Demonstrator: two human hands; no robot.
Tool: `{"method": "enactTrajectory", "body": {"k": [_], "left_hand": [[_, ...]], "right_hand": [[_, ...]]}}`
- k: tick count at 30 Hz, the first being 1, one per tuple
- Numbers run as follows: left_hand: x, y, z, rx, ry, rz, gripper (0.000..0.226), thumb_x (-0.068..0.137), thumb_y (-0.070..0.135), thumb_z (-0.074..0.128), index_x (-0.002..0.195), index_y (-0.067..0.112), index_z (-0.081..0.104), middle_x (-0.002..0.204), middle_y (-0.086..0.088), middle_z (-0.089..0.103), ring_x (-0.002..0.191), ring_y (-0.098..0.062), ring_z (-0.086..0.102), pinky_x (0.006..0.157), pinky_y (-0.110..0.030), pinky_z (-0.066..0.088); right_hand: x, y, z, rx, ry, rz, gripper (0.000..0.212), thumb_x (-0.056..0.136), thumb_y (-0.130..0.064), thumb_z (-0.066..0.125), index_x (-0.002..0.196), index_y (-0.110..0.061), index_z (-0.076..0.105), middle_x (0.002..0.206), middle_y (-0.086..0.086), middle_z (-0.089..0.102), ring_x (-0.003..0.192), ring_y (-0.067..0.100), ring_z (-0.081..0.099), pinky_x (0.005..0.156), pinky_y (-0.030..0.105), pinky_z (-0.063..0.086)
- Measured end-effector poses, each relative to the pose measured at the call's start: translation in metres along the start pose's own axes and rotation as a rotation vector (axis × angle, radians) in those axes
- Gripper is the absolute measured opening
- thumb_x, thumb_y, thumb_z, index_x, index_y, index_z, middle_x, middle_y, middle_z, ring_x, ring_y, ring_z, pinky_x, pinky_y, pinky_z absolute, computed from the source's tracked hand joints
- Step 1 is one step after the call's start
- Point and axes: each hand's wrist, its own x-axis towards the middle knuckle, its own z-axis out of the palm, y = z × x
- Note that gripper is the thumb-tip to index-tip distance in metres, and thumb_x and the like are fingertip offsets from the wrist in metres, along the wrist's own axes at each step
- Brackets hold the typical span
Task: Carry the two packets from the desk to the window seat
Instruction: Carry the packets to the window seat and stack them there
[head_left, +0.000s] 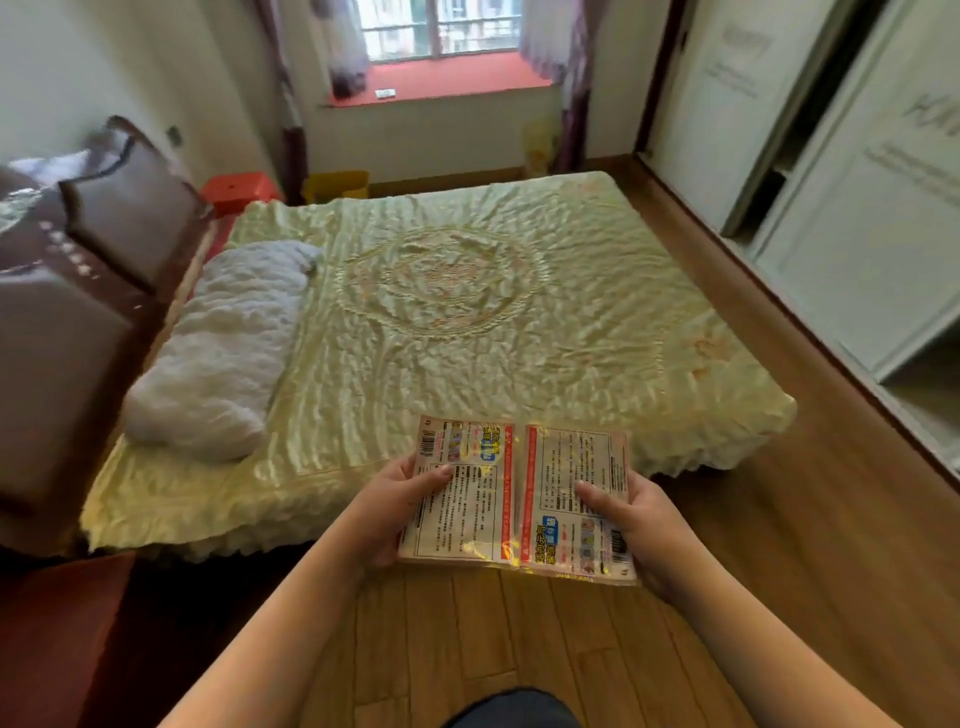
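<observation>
The bed fills the middle of the room. The headboard stands at its left; the pillow lies on the bed beside it. The wardrobe lines the right wall. The window seat sits beyond the bed. Nearest, the left hand and right hand hold two packets side by side: left packet, right packet.

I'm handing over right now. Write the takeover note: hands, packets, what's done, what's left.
Left hand grips the left packet, thumb on top.
Right hand grips the right packet the same way.
The packets are held side by side, edges touching, above the floor at the near edge of the bed.
Done: both packets picked up.
Left: carry them past the bed to the red window seat on the far wall and set them down.
</observation>
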Motion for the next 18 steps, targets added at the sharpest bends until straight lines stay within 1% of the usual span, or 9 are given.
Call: {"method": "enactTrajectory", "body": {"k": [2, 4, 7, 11, 15, 18], "left_hand": [[0.013, -0.004, 0.035, 0.048, -0.042, -0.02, 0.021, 0.1, 0.008, 0.054, 0.121, 0.007, 0.058, 0.093, -0.018, 0.079, 0.077, -0.03, 0.078, 0.064, -0.04, 0.066], [0.026, -0.008, 0.07, 0.075, -0.075, -0.023, 0.022, 0.1, 0.008, 0.054, 0.122, 0.006, 0.058, 0.095, -0.019, 0.079, 0.078, -0.03, 0.078, 0.064, -0.04, 0.066], [0.043, -0.013, 0.118, 0.117, -0.118, -0.033, 0.024, 0.1, 0.008, 0.055, 0.124, 0.006, 0.058, 0.095, -0.019, 0.079, 0.078, -0.03, 0.078, 0.062, -0.04, 0.066], [0.068, -0.016, 0.171, 0.193, -0.193, -0.063, 0.024, 0.099, 0.009, 0.057, 0.123, 0.005, 0.059, 0.095, -0.02, 0.079, 0.078, -0.031, 0.079, 0.063, -0.041, 0.066], [0.101, -0.017, 0.214, 0.269, -0.261, -0.11, 0.025, 0.098, 0.011, 0.058, 0.122, 0.005, 0.059, 0.098, -0.021, 0.079, 0.079, -0.032, 0.078, 0.064, -0.042, 0.066], [0.136, -0.014, 0.244, 0.307, -0.322, -0.152, 0.029, 0.097, 0.012, 0.06, 0.125, 0.005, 0.058, 0.101, -0.022, 0.078, 0.08, -0.033, 0.078, 0.063, -0.041, 0.066]], "right_hand": [[-0.014, 0.001, -0.034, 0.048, 0.064, -0.006, 0.032, 0.089, -0.013, 0.069, 0.119, -0.007, 0.061, 0.105, 0.016, 0.08, 0.096, 0.033, 0.078, 0.074, 0.041, 0.066], [-0.026, 0.0, -0.066, 0.081, 0.123, -0.013, 0.025, 0.094, -0.008, 0.065, 0.119, -0.007, 0.061, 0.106, 0.016, 0.08, 0.096, 0.032, 0.079, 0.072, 0.04, 0.066], [-0.044, -0.001, -0.11, 0.135, 0.191, -0.032, 0.025, 0.095, -0.006, 0.063, 0.12, -0.006, 0.061, 0.105, 0.016, 0.08, 0.094, 0.031, 0.079, 0.069, 0.038, 0.066], [-0.06, -0.004, -0.155, 0.232, 0.266, -0.066, 0.021, 0.096, -0.003, 0.06, 0.117, -0.005, 0.062, 0.1, 0.015, 0.081, 0.088, 0.028, 0.08, 0.064, 0.035, 0.065], [-0.064, -0.005, -0.191, 0.328, 0.35, -0.065, 0.021, 0.096, -0.002, 0.061, 0.116, -0.004, 0.062, 0.099, 0.017, 0.081, 0.086, 0.029, 0.08, 0.063, 0.037, 0.065], [-0.057, -0.007, -0.217, 0.355, 0.406, -0.059, 0.027, 0.094, -0.005, 0.064, 0.121, -0.002, 0.06, 0.105, 0.021, 0.079, 0.093, 0.033, 0.079, 0.067, 0.04, 0.066]]}}
